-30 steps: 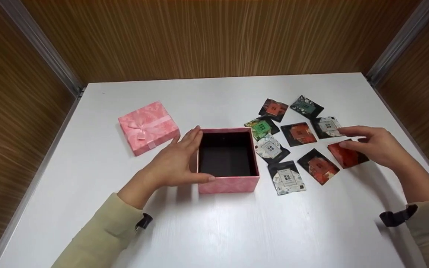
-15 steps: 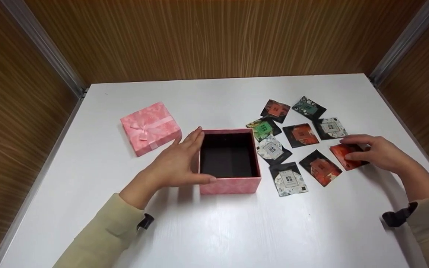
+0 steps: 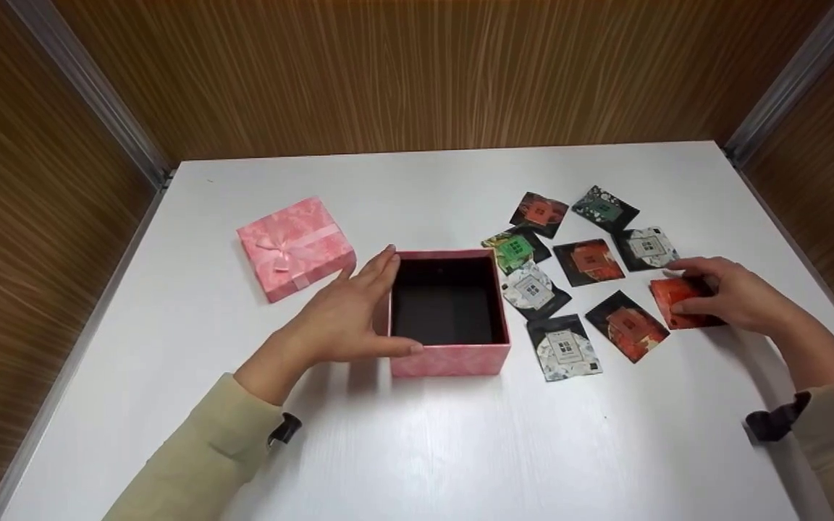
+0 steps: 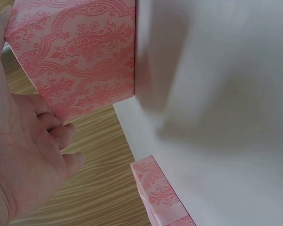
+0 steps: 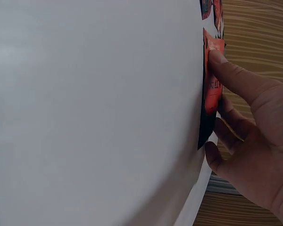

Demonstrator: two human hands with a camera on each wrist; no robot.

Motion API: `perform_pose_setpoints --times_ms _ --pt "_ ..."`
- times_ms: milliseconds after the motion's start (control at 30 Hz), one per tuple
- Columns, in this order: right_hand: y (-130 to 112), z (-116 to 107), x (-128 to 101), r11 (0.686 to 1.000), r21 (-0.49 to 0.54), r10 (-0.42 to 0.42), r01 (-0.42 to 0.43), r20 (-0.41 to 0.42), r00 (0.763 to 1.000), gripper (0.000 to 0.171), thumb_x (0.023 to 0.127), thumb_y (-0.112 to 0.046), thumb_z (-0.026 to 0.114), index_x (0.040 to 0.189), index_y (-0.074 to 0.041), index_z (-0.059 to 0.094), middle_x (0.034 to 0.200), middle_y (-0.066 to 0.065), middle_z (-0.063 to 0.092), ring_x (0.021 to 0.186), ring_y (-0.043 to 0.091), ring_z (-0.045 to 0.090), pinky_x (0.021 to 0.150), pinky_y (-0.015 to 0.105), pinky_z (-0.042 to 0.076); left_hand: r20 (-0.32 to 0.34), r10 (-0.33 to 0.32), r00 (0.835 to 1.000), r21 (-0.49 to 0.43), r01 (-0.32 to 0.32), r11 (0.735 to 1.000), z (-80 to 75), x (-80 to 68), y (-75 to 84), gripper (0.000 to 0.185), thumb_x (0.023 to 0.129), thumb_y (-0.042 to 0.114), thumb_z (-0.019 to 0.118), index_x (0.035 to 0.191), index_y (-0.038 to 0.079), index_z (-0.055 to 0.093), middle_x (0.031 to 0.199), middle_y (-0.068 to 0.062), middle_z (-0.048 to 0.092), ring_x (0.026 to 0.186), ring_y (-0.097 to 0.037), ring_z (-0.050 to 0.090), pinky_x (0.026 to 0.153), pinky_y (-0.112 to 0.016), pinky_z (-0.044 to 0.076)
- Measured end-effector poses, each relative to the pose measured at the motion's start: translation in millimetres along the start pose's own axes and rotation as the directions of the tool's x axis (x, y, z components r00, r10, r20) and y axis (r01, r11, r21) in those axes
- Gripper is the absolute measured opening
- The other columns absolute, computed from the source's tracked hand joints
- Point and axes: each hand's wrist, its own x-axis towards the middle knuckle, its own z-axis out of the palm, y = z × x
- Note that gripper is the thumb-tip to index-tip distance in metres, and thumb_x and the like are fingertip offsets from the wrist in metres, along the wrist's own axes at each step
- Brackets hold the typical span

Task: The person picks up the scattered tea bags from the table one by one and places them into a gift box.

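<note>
A pink gift box (image 3: 449, 360) without its lid stands on the table, its dark inside showing no contents. My left hand (image 3: 344, 318) grips its left side, thumb along the front rim and fingertips at the far left corner; in the left wrist view the fingers curl against the patterned wall (image 4: 85, 56). At the right, my right hand (image 3: 739, 297) pinches a red-and-black sachet (image 3: 667, 293). The right wrist view shows the thumb on the face of this sachet (image 5: 212, 96), tilted up, with fingers behind it. The hand covers its right part.
The pink lid (image 3: 294, 246) with a ribbon bow lies left of the box. Several flat sachets, among them a green one (image 3: 515, 248) and a white one (image 3: 565, 349), spread between the box and my right hand. A wood-grain panel (image 3: 431, 72) rises behind the white table.
My right hand has come down from beside the upper white sachet onto the red one, and its thumb and fingers have closed on it. The left hand keeps its place on the box.
</note>
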Motion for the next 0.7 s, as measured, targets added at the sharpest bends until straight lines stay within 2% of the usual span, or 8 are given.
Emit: perform_pose_setpoints --times_ms 167,400,533,700 --pt "-0.1 -3.7 0.7 0.999 -0.026 0.042 -0.042 -0.006 0.999 0.061 0.095 -0.023 0.083 0.145 -0.001 0.054 0.133 0.030 0.055 0.116 0.043 0.048 0.083 0.036 0.049 0.004 -0.004 1.000 0.011 0.004 1.000 -1.0 0.2 0.5 0.133 0.079 0.095 0.054 0.170 0.008 0.009 0.179 -0.004 0.004 0.163 -0.018 0.011 0.131 -0.051 0.013" --pt "-0.4 -12.5 -2.0 0.998 -0.062 0.027 -0.032 -0.081 0.996 0.048 0.095 -0.022 0.083 0.131 0.000 0.061 0.116 0.021 0.065 0.099 0.031 0.054 0.071 0.024 0.047 -0.002 0.003 1.000 0.013 -0.003 1.000 -1.6 -0.2 0.3 0.133 0.080 0.095 0.054 0.170 0.008 0.009 0.178 -0.002 0.003 0.162 -0.018 0.013 0.131 -0.052 0.013" --pt "-3.3 -19.3 -4.1 0.998 -0.055 0.033 -0.039 -0.109 0.994 0.045 0.097 -0.019 0.080 0.131 0.000 0.059 0.116 0.024 0.067 0.093 0.024 0.057 0.068 0.023 0.049 -0.018 0.021 1.000 0.013 -0.021 1.000 -1.1 0.1 -0.3 0.132 0.081 0.093 0.056 0.170 0.005 0.012 0.178 -0.005 0.005 0.162 -0.020 0.016 0.131 -0.053 0.014" --pt "-13.9 -26.4 -7.4 0.997 0.019 0.076 -0.074 -0.153 0.985 0.050 0.101 -0.025 0.077 0.136 -0.002 0.050 0.122 0.031 0.064 0.090 0.017 0.059 0.065 0.019 0.053 -0.021 0.029 0.999 0.014 -0.029 0.999 -0.6 0.7 -0.9 0.131 0.082 0.092 0.057 0.169 0.004 0.013 0.178 -0.006 0.005 0.161 -0.020 0.018 0.131 -0.052 0.014"
